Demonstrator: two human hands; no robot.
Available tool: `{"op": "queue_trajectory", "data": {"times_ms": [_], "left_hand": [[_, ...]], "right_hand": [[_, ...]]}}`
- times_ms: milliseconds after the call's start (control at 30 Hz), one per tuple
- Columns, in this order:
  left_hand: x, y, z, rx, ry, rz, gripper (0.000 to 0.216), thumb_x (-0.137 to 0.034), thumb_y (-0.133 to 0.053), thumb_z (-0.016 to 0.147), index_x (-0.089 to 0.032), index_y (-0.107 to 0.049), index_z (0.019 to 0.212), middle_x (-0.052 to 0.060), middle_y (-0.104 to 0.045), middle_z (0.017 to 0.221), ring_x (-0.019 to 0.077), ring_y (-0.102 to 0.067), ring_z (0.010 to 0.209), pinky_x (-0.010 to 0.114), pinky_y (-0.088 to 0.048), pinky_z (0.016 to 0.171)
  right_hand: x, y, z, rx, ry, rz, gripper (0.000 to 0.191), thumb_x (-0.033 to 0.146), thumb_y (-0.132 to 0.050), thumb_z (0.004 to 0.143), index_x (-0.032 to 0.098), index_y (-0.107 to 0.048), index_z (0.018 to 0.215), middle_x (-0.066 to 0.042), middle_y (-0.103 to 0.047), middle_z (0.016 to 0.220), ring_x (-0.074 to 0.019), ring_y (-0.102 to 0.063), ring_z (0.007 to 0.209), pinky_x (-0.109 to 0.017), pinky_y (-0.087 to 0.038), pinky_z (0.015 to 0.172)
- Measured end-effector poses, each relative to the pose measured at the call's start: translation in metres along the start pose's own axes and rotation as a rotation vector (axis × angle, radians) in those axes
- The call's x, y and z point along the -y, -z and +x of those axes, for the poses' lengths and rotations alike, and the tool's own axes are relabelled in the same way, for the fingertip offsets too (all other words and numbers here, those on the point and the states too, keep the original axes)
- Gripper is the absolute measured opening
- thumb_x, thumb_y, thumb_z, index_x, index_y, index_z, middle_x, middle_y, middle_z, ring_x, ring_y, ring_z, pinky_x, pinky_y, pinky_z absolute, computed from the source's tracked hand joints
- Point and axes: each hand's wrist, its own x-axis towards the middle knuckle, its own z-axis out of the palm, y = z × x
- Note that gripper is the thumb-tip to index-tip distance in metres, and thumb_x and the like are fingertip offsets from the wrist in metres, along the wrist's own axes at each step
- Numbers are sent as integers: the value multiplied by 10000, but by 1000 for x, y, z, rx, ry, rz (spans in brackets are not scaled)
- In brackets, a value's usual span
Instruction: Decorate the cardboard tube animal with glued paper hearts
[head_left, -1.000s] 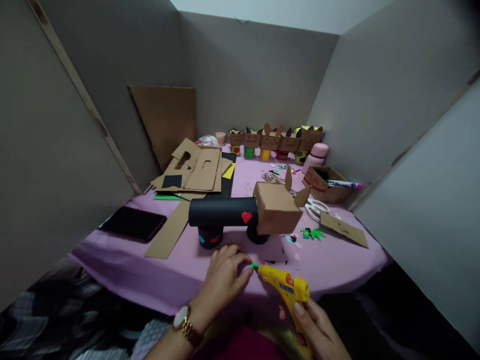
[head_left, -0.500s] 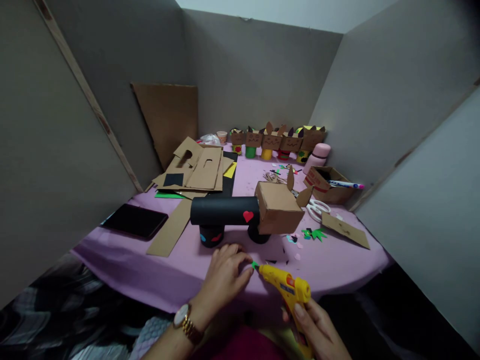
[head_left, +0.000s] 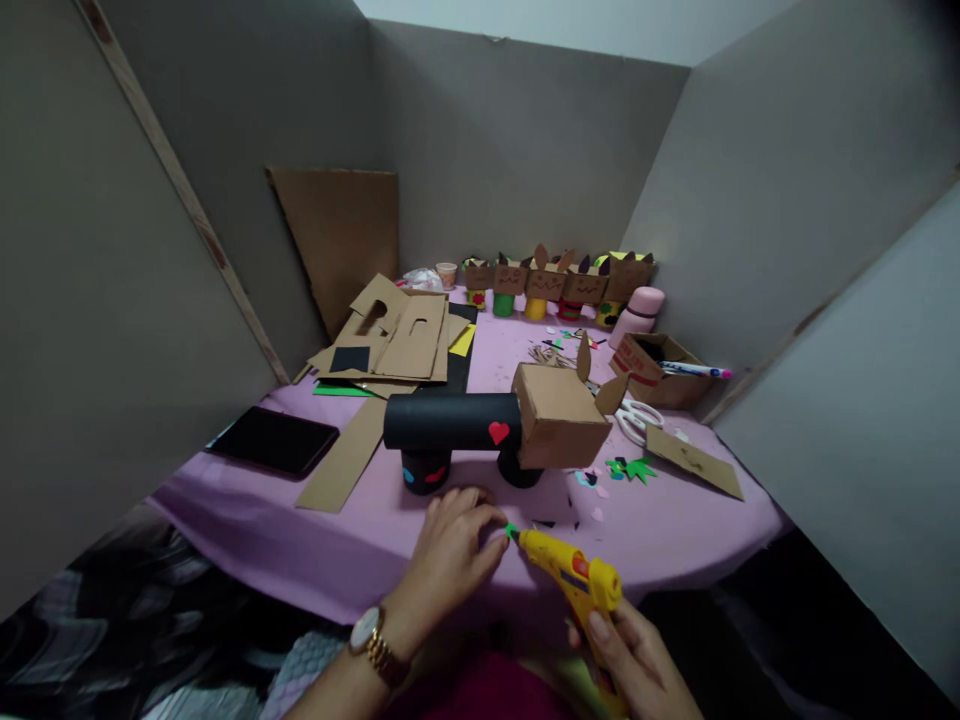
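A yellow hot glue gun [head_left: 566,565] is gripped in my right hand [head_left: 637,655], its dark nozzle pointing left. The nozzle meets a small green paper cutout [head_left: 511,530], which my left hand [head_left: 457,540] pinches at its edge between thumb and fingertip. Just behind my hands stands an animal figure with a black tube body [head_left: 450,420], short black legs and a cardboard box head [head_left: 562,415] with two pointed ears. A red heart [head_left: 499,432] is stuck on the body, and red and blue bits show on one leg [head_left: 426,472].
Cut cardboard [head_left: 412,340] is piled at the left behind a dark tablet [head_left: 274,442]. Scissors [head_left: 637,420], green scraps [head_left: 634,468] and a cardboard flap [head_left: 694,462] lie right. Farther back are an open box [head_left: 660,375], a pink bottle [head_left: 637,312] and several small cardboard-headed figures [head_left: 546,285].
The whole view has shifted very slightly. Both hands, the glue gun and the green cutout keep nearly the same positions.
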Motion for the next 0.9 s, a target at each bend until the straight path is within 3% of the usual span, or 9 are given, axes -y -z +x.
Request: {"op": "queue_trajectory", "data": {"times_ms": [167, 300, 500, 900], "left_hand": [[0, 0, 0, -11, -8, -4, 143, -289, -558, 805, -253, -649, 910, 25, -616, 970, 221, -514, 923, 366, -341, 770], [1, 0, 0, -17, -10, -4, 146, -297, -554, 811, -254, -648, 914, 27, -615, 983, 220, -514, 922, 368, -339, 772], [1, -1, 0, -7, -11, 4, 147, -287, -550, 812, -252, -647, 916, 21, -613, 979, 216, -514, 921, 365, -337, 769], [1, 0, -1, -10, -9, -6, 146, -293, -550, 816, -257, -645, 922, 25, -614, 984, 219, -512, 928, 368, -336, 776]], "right_hand": [[-4, 1, 2, 10, 15, -38, 524, 662, -599, 653, 141, -653, 672, 3, -513, 536, -89, -342, 442, -222, -251, 429], [-3, -1, 1, -5, 16, -23, 546, 672, -611, 632, 146, -673, 762, 0, -545, 557, -84, -359, 440, -213, -269, 425], [0, 2, 1, 39, -12, -20, 569, 680, -620, 616, 130, -658, 760, -1, -543, 544, -80, -355, 437, -211, -258, 425], [2, 0, 0, -24, -6, 10, 545, 667, -640, 606, 154, -671, 789, -4, -560, 551, -88, -380, 434, -212, -280, 418]]}}
